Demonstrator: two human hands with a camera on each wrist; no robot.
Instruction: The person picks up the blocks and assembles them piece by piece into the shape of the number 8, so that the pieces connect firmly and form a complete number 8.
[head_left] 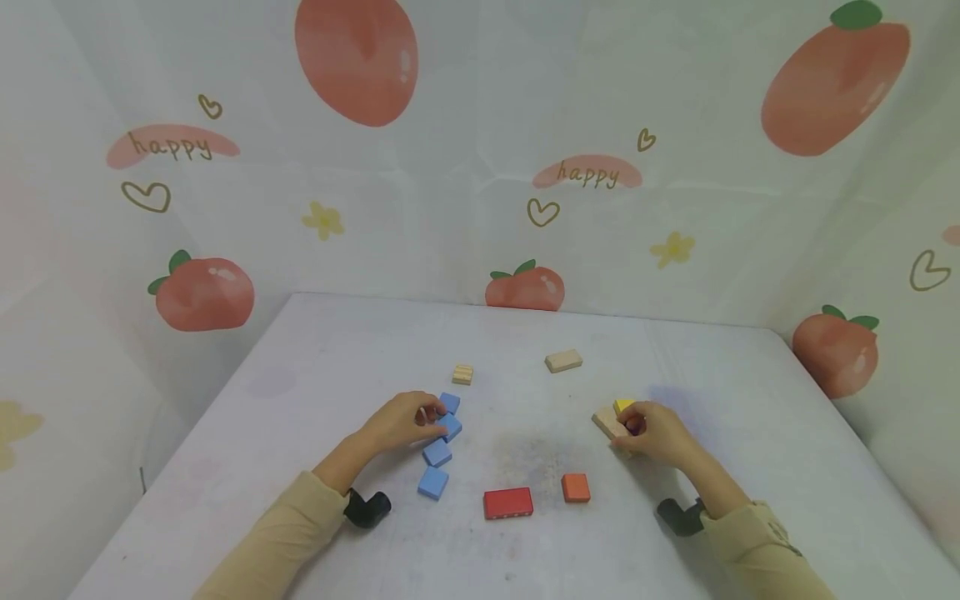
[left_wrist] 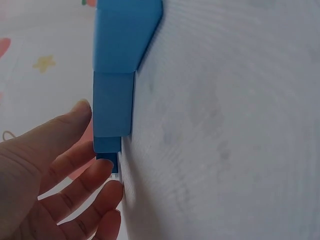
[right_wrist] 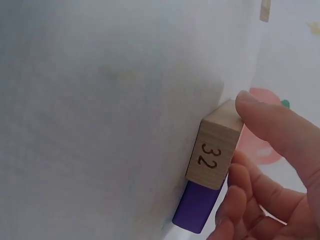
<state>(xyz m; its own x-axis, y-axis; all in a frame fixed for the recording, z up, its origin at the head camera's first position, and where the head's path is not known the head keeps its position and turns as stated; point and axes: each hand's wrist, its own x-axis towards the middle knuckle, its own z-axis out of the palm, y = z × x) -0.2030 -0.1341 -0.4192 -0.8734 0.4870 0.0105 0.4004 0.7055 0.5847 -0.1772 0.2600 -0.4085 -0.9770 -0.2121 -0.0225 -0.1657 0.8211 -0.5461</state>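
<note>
My left hand (head_left: 401, 418) is beside a slanting column of blue blocks (head_left: 432, 482), its fingertips at the second block from the far end. In the left wrist view a small gap separates the thumb (left_wrist: 75, 117) from the blue blocks (left_wrist: 112, 102), and the other fingers curve loosely near their far end. My right hand (head_left: 654, 435) holds a plain wooden block (head_left: 609, 422) marked 32, thumb at its end and fingers along its side. Against that wooden block (right_wrist: 212, 150) lies a purple block (right_wrist: 197, 207). A yellow block (head_left: 623, 405) shows just beyond the right fingers, partly hidden.
Between the arms, nearer the front, lie a red block (head_left: 508, 503) and an orange-red block (head_left: 576, 488). Farther back are a striped wooden block (head_left: 462, 374) and another plain wooden block (head_left: 563, 361). A patterned curtain (head_left: 450, 208) closes off the back of the white table (head_left: 337, 333).
</note>
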